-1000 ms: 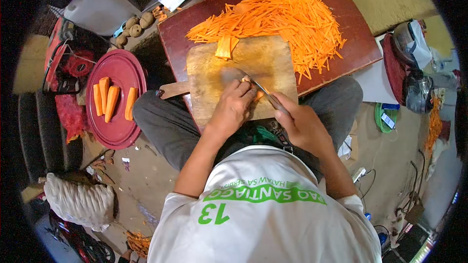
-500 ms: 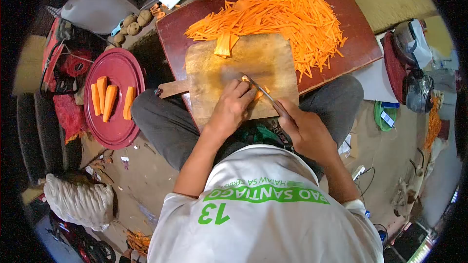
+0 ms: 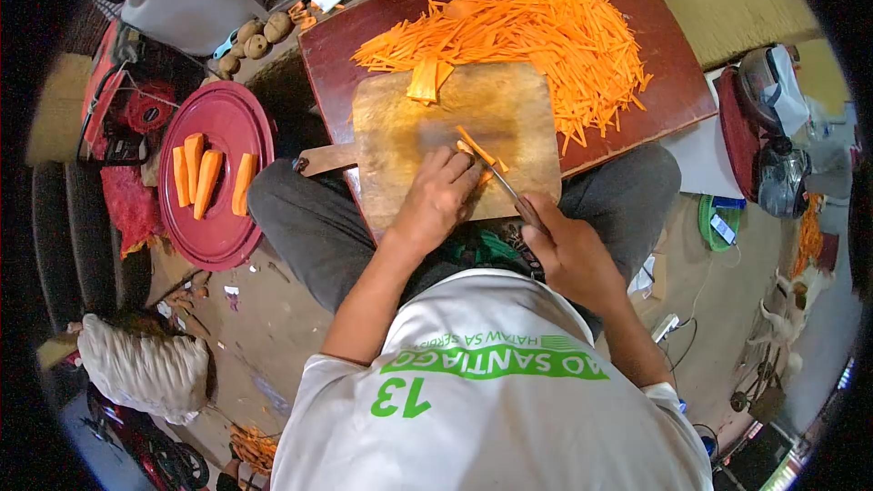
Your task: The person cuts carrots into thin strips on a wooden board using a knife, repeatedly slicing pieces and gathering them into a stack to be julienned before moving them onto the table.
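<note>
My right hand (image 3: 575, 250) is wrapped round the handle of a knife (image 3: 506, 185), its blade slanting up and left over the wooden cutting board (image 3: 391, 127). Bent fingers of my left hand (image 3: 443, 189) press a piece of carrot (image 3: 467, 146) against the board, beside the blade; most of that piece is hidden under them. A cut carrot strip (image 3: 475, 144) lies along the knife's tip. Flat carrot slices (image 3: 427, 80) rest at the board's far edge. Behind the board spreads a large heap of carrot strips (image 3: 564, 45).
The board lies partly on a dark red table (image 3: 341, 50). To the left, a red round lid (image 3: 227, 241) bears several peeled carrots (image 3: 207, 184). Brown round vegetables (image 3: 264, 34) sit beyond it. On the right are a green basket (image 3: 711, 225) with a phone and a glass jar (image 3: 782, 177).
A carrot strip now stands out by the knife tip, above the blade. The knife has shifted slightly, and the whole view has moved a little.
</note>
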Available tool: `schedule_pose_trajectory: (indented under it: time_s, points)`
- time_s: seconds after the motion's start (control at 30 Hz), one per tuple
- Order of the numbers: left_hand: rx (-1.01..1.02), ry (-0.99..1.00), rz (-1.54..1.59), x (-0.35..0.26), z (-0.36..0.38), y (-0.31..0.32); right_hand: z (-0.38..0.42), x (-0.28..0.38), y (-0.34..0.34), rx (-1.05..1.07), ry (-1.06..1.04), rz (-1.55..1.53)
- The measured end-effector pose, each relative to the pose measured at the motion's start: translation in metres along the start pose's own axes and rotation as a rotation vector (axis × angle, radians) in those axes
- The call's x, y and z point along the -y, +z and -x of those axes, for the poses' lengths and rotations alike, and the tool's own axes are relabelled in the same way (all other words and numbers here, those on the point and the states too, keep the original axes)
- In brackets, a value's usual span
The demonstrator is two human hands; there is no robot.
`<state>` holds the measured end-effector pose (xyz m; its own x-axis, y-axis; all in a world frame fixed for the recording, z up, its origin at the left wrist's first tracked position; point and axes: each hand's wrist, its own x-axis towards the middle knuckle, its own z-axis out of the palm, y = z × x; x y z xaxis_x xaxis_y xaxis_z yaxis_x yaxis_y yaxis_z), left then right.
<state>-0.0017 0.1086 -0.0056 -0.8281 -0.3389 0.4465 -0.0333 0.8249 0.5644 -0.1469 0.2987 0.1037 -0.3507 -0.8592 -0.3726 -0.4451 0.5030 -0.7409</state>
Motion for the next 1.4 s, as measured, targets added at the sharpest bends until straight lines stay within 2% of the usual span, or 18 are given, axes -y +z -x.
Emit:
schedule_pose_trajectory:
  time_s: [0.2, 0.3, 0.4, 0.6, 0.7, 0.8, 1.0, 1.07, 1.2, 1.3, 1.4]
  points:
    - [-0.037, 0.02, -0.038, -0.001, 0.0, 0.0, -0.044, -0.002, 0.01, -0.092, -0.309, 0.062]
    - [-0.019, 0.01, -0.036, 0.001, 0.002, 0.0, -0.007, 0.01, -0.004, -0.013, -0.093, 0.046]
    - [-0.01, 0.01, -0.029, 0.001, 0.003, -0.002, -0.008, -0.002, 0.008, 0.001, -0.074, 0.092]
    - [0.003, -0.002, -0.037, 0.002, 0.007, 0.002, -0.05, -0.009, 0.014, -0.099, -0.362, -0.002]
    - [-0.005, 0.001, -0.046, 0.003, 0.008, 0.002, -0.016, 0.004, -0.001, -0.046, -0.155, -0.006]
    - [-0.016, 0.005, -0.049, 0.004, 0.009, 0.003, -0.005, -0.002, 0.004, -0.019, -0.074, 0.065]
    - [-0.015, 0.01, -0.035, 0.002, 0.008, 0.004, -0.053, 0.0, 0.019, -0.09, -0.239, 0.047]
    - [-0.012, 0.016, -0.044, 0.003, 0.007, 0.002, -0.039, 0.004, 0.009, -0.087, -0.218, 0.016]
    - [-0.043, 0.041, -0.07, 0.003, 0.008, 0.002, -0.007, 0.012, 0.0, -0.02, -0.015, 0.077]
    - [-0.068, 0.049, -0.071, 0.003, 0.008, 0.005, -0.026, -0.005, 0.018, -0.105, -0.178, 0.069]
    - [-0.067, 0.036, -0.062, 0.0, 0.008, 0.006, -0.059, -0.01, 0.027, -0.244, -0.436, 0.001]
